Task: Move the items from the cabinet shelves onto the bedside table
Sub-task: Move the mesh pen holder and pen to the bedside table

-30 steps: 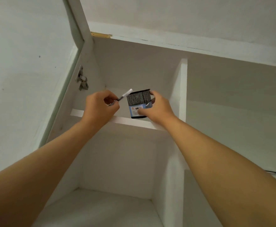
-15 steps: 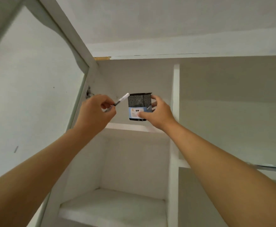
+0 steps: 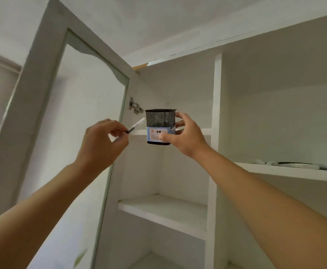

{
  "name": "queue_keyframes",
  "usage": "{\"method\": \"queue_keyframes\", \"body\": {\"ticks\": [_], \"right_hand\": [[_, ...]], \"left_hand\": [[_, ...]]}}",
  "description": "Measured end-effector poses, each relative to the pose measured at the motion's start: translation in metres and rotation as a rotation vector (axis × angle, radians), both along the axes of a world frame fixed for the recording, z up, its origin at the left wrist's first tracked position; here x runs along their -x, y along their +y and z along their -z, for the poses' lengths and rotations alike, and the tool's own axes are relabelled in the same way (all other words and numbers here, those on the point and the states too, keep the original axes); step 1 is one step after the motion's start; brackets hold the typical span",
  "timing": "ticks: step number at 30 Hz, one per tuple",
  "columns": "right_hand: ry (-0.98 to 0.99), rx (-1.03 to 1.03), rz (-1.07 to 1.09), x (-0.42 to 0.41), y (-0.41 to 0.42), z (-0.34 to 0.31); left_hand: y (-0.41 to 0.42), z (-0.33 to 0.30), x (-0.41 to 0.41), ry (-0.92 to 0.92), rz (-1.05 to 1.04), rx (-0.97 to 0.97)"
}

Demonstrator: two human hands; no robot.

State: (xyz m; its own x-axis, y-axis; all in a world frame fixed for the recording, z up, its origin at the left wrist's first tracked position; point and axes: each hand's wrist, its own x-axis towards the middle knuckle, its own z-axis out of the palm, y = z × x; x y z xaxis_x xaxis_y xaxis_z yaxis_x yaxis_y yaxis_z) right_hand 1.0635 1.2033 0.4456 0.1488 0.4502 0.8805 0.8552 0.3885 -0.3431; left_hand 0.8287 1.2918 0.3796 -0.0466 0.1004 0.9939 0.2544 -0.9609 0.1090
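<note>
While both hands are raised before the cabinet (image 3: 217, 117):
Right hand (image 3: 186, 136) grips mesh cup (image 3: 159, 126); left hand (image 3: 100, 140) pinches pen (image 3: 134, 127).

Pen (image 3: 134, 127) in left hand (image 3: 102, 141), just left of mesh cup (image 3: 160, 126) in right hand (image 3: 186, 135), before cabinet shelf (image 3: 205, 131)

One head-worn view only (so nothing shared with a second), tilted upward at the open white cabinet (image 3: 215, 117), close enough that both forearms stretch up from the bottom corners
</note>
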Motion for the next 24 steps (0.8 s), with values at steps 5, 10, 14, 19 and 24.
{"method": "queue_keyframes", "body": {"ticks": [5, 10, 14, 19, 24], "right_hand": [[0.024, 0.068, -0.162, 0.024, 0.0, 0.047], [0.064, 0.128, -0.284, 0.046, -0.005, 0.091], [0.08, 0.152, -0.349, 0.071, -0.013, 0.121], [0.129, 0.167, -0.441, 0.107, -0.025, 0.155], [0.194, 0.222, -0.522, 0.151, -0.044, 0.193]], "left_hand": [[-0.027, 0.024, 0.041, 0.04, -0.123, 0.047], [-0.051, 0.047, 0.079, 0.125, -0.255, 0.073], [-0.071, 0.067, 0.11, 0.182, -0.324, 0.055], [-0.099, 0.09, 0.146, 0.197, -0.361, 0.049], [-0.121, 0.128, 0.197, 0.203, -0.35, 0.103]]}}
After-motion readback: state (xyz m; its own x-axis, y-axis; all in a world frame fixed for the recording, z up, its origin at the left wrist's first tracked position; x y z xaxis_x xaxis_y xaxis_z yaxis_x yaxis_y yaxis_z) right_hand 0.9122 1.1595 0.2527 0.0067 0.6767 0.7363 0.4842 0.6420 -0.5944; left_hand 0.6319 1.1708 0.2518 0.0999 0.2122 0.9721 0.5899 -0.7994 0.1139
